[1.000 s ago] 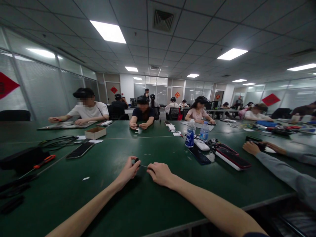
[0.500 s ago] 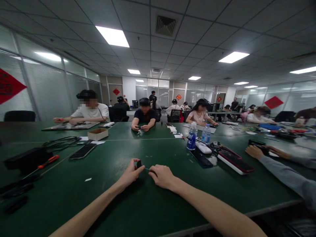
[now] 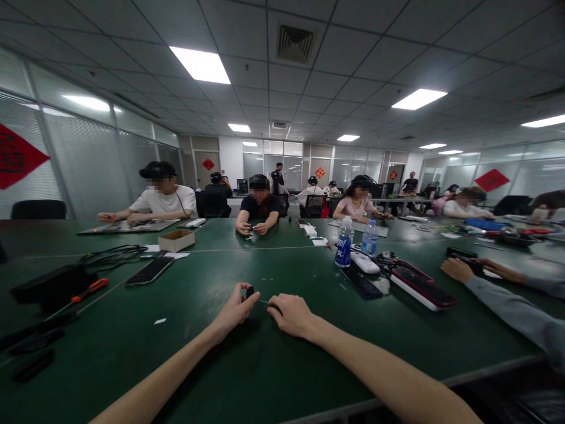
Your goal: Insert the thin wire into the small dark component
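Note:
Over the green table (image 3: 212, 377), my left hand (image 3: 235, 308) pinches a small black block-like piece (image 3: 250, 291) between thumb and fingers. Its exact kind is too small to make out. Just to the right, my right hand (image 3: 292, 314) is closed around what looks like a screwdriver (image 3: 263, 302). Only its thin metal shaft shows, pointing left at the black piece; the handle is hidden in my curled fingers. Whether the tip touches the piece, I cannot tell.
At left lie an orange-handled screwdriver (image 3: 90, 290), a black box (image 3: 55, 285), a phone (image 3: 150, 271) and a small carton (image 3: 176, 240). Bottles (image 3: 343, 244) and a red-edged device (image 3: 421, 287) stand to the right. A co-worker's grey sleeve (image 3: 507, 312) reaches in at right; others sit opposite.
The view has shifted very slightly. My hands keep nearly the same pose, with the black piece and the screwdriver still held.

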A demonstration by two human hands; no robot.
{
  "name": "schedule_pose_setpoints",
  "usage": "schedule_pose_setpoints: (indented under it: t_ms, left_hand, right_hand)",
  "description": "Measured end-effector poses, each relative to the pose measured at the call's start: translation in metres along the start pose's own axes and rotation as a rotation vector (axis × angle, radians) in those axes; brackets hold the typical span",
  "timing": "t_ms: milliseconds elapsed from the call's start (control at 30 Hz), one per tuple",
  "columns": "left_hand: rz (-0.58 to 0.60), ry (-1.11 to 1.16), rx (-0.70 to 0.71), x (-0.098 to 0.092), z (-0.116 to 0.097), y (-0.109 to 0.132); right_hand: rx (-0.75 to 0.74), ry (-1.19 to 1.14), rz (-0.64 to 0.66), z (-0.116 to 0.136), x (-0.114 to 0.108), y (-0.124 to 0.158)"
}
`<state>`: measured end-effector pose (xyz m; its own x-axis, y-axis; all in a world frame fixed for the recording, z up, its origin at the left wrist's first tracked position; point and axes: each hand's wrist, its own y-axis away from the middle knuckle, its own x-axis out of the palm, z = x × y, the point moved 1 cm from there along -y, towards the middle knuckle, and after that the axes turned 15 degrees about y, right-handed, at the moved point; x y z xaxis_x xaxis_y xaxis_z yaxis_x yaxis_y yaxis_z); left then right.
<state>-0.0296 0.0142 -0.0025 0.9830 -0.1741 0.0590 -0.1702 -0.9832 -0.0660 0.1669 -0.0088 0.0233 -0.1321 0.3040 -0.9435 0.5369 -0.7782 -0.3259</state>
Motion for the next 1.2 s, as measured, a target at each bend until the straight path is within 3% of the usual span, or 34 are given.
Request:
schedule_pose_setpoints:
  t_ms: [1200]
  left_hand:
    - [0.001,0.04,-0.002,0.0018,0.0016,-0.0021]
  right_hand:
    - [-0.043,-0.063,-0.025,-0.0027,0.0013,0.0001]
